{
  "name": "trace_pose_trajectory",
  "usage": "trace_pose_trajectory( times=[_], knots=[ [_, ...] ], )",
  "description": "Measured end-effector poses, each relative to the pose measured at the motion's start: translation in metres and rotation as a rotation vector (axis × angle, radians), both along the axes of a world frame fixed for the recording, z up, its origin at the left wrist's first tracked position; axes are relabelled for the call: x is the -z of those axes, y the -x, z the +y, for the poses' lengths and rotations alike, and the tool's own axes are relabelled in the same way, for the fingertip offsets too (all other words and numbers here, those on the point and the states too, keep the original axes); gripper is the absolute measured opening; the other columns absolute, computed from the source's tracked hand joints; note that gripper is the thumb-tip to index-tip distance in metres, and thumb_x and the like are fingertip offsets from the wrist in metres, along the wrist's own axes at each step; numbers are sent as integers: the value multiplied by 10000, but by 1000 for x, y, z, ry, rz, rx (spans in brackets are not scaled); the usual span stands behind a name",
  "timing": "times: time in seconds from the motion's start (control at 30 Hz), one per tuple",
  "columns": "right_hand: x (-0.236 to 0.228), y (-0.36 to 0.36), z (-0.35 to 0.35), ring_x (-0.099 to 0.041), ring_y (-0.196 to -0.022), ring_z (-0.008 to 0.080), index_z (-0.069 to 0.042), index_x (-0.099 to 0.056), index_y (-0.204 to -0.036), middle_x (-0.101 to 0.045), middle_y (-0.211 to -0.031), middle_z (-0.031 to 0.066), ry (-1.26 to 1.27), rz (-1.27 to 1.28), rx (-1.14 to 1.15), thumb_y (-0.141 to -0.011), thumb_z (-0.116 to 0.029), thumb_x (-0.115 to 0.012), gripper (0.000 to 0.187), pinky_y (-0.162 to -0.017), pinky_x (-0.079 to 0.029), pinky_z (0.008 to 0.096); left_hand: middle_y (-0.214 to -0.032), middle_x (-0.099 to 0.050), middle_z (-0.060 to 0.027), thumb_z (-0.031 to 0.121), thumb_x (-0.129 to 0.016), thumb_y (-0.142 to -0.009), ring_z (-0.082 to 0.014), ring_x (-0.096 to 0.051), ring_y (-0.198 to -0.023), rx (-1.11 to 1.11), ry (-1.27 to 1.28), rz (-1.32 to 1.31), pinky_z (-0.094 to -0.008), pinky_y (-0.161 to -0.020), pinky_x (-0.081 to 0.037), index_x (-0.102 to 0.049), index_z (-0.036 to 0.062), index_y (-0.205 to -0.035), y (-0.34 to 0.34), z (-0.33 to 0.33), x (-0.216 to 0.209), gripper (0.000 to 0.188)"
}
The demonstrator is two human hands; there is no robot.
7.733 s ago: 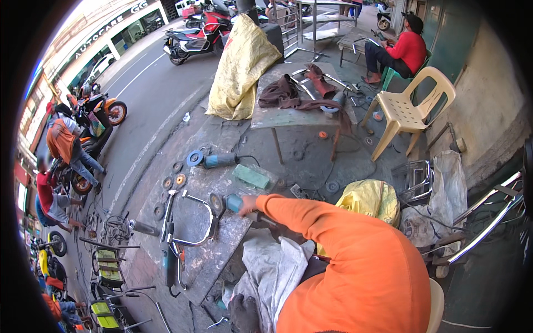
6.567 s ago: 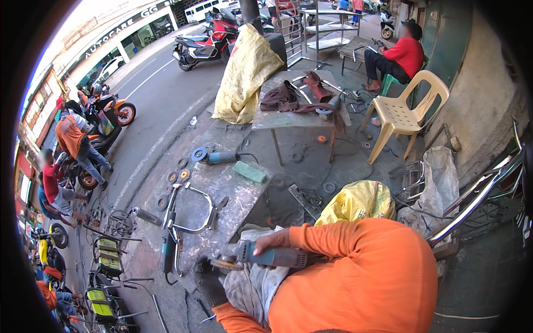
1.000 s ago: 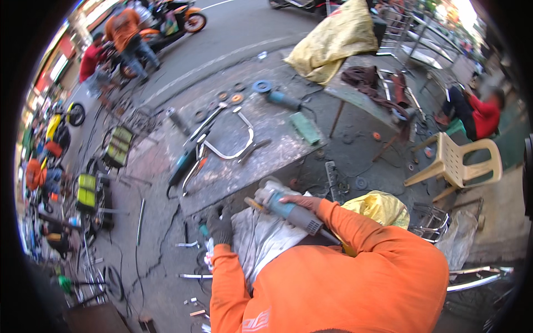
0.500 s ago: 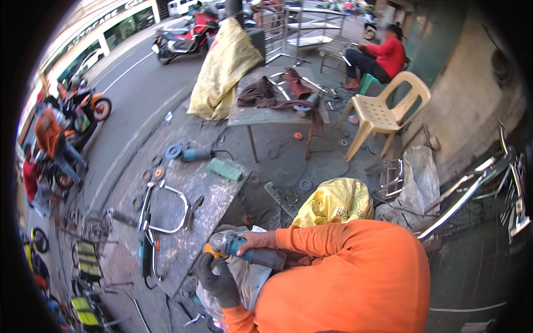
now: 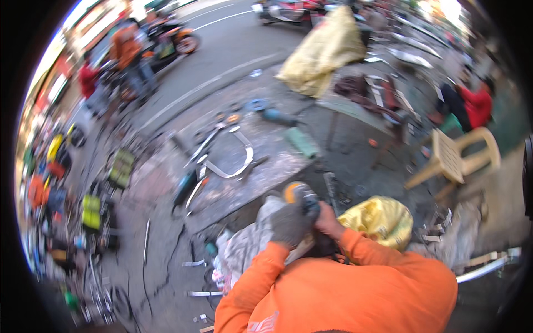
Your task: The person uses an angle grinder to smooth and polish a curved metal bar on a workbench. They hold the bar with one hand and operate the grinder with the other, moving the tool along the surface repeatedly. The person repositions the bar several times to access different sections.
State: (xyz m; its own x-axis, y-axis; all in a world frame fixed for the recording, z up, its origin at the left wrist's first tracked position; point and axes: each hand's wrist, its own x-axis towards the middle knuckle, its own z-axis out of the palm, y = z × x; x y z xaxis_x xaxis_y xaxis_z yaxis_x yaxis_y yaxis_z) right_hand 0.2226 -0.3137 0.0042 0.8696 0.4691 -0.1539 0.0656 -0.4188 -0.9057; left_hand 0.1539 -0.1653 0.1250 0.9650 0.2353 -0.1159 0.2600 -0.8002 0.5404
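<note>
An angle grinder [image 5: 308, 204] with a yellow-orange disc [image 5: 292, 192] is held up in front of my chest, over the cloth on my lap. Bare fingers of my right hand [image 5: 328, 222] are closed around its teal body. My left hand [image 5: 290, 225], in a dark grey glove, is closed against the grinder's left side, just below the disc. Motion blurs its fingertips. Under the gloved hand lies a crumpled grey cloth [image 5: 252, 236]. Part of the grinder is hidden by both hands.
Ahead is a worn board [image 5: 266, 161] bearing a curved metal frame [image 5: 250, 158], another teal power tool [image 5: 186, 186] and a green block [image 5: 301, 142]. A yellow sack [image 5: 383, 222] sits at right, near a beige chair [image 5: 452, 158]. A low table [image 5: 350, 105] stands farther off; people are nearby.
The view has swung left, so the scene shifts right. The grinder has turned, its disc now pointing away from me. My gloved hand has moved from the disc to the grinder's side.
</note>
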Motion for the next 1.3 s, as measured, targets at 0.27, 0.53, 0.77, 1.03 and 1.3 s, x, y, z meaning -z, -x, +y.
trace_pose_trajectory(
  times=[0.27, 0.53, 0.77, 1.03, 1.3],
  knots=[
    [-25, -31, -19, -734, -984, 300, -15, -660, -1098, -746, -1018, 193, 6, -122, 76, -805, -220, -831, 397, -847, -542, 411, -922, -737, -221, 491, -617, -925, -407, -719, -835, 38, 154, -138, -510, -740, -546, -597, 127, -1398, -38, -12, 19, 598],
    [7, -46, -47, -734, -885, 280, 13, -660, -1010, -745, -937, 172, 119, -65, 198, -775, -161, -827, 337, -774, -547, 398, -940, -734, -233, 428, -586, -956, -415, -719, -834, 38, 175, -130, -537, -776, -539, -638, 147, -1321, -67, -38, 56, 463],
    [5, -56, -52, -652, -801, 167, -15, -643, -1076, -676, -927, 62, -157, 253, 269, -759, -163, -832, 398, -730, -536, 343, -1000, -733, -223, 447, -633, -930, -418, -715, -929, -56, 429, -421, -507, -839, -548, -653, 153, -1286, -78, 4, 69, 462],
    [-10, -134, -81, -614, -767, 139, -24, -634, -1117, -636, -912, 27, -176, 463, 186, -775, -185, -833, 427, -690, -533, 329, -1178, -696, -199, 189, -792, -830, -353, -684, -1060, -685, -128, -691, -422, -912, -539, -597, 71, -1366, -45, 252, 88, 583],
    [0, -232, -25, -635, -750, 148, -26, -670, -1087, -643, -890, 19, -120, 422, 52, -779, -240, -832, 409, -676, -516, 324, -1327, -667, -221, 565, -785, -788, -414, -618, -1251, -907, 129, -42, -446, -1061, -474, -559, 80, -1435, -71, 328, 118, 839]
  ],
)
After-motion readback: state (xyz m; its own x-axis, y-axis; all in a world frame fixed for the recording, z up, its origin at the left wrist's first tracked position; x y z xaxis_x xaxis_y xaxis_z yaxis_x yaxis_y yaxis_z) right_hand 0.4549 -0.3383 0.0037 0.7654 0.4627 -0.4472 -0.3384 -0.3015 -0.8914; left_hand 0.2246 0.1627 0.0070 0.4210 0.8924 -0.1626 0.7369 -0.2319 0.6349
